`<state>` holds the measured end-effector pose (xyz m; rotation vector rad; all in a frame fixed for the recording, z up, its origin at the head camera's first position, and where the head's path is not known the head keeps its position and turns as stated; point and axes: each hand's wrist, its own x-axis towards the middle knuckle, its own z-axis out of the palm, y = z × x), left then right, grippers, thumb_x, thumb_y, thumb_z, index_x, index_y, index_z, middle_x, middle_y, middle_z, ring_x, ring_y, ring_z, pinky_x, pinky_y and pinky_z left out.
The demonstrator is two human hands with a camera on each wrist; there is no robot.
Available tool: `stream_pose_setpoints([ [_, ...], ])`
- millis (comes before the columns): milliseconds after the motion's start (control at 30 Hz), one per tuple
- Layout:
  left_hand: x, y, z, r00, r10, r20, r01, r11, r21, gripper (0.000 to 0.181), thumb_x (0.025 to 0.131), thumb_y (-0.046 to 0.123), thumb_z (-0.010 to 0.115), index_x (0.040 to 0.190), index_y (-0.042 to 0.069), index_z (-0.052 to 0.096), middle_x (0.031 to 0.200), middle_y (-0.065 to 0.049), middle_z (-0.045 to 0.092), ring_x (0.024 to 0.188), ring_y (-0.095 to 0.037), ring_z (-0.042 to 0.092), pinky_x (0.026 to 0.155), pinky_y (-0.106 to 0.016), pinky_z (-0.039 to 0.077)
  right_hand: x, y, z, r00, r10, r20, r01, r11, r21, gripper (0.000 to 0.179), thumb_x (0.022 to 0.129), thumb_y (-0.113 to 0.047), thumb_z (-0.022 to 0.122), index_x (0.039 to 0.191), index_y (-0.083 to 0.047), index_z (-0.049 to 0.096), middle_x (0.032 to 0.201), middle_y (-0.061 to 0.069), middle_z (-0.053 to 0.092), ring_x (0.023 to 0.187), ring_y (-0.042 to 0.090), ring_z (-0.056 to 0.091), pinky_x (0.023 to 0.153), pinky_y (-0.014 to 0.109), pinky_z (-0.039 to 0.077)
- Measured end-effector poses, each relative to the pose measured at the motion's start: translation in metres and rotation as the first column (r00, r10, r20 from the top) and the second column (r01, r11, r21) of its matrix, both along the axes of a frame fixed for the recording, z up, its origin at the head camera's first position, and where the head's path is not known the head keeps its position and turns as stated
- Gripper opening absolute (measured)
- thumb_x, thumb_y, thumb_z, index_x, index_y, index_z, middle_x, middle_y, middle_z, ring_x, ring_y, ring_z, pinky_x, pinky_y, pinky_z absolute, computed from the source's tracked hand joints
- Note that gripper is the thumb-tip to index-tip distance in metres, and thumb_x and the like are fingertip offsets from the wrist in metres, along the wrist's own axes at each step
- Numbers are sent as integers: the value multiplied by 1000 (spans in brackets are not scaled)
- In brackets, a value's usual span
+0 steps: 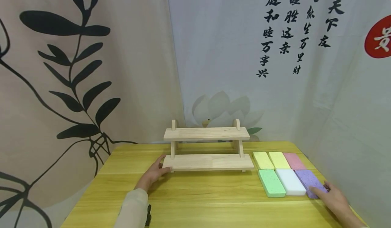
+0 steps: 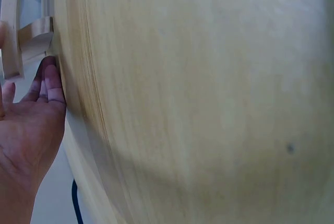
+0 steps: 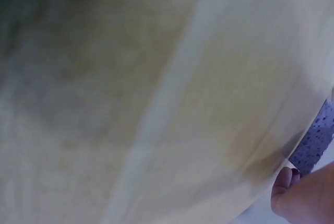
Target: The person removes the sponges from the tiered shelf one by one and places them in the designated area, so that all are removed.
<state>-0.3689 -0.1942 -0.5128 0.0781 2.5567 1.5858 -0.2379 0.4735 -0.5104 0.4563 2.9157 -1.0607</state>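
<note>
A two-tier wooden shelf (image 1: 207, 162) stands toward the back of the table. My left hand (image 1: 153, 174) grips the left end of its lower board, thumb along the front edge and the other fingers round the side. In the left wrist view, the left hand's fingers (image 2: 51, 85) reach up beside the shelf's wooden end (image 2: 11, 31). At the right, my right hand (image 1: 334, 197) holds the near right corner of a purple sponge (image 1: 310, 180), thumb on top and fingers at its right side. Part of that speckled sponge (image 3: 315, 138) shows past the hand in the right wrist view.
Beside the purple sponge lie a white sponge (image 1: 290, 182) and a green one (image 1: 272, 183). Behind them sit two yellow sponges (image 1: 278, 160) and a pink sponge (image 1: 294, 160). The wooden table (image 1: 201, 201) ends at a printed curtain (image 1: 146, 68) behind and a pale one at right.
</note>
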Motion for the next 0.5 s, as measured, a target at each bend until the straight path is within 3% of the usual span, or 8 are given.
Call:
stream_pose_setpoints([
  [200, 1, 0, 2, 1000, -4, 1, 4, 1000, -11, 88, 92, 36, 72, 158, 13, 19, 134, -26, 50, 117, -40, 54, 97, -60, 42, -1, 1, 1, 999, 6, -51, -6, 1000, 6, 101, 97, -54, 53, 140, 28, 13, 141, 48, 25, 126, 62, 31, 102, 63, 32],
  [500, 1, 0, 1, 1000, -4, -4, 4, 1000, -16, 89, 92, 37, 72, 159, 13, 19, 136, -28, 48, 120, -41, 53, 97, -60, 42, -3, -1, 12, 998, 8, -63, -10, 999, -31, 103, 97, -56, 52, 141, 28, 12, 140, 50, 23, 125, 62, 31, 101, 64, 33],
])
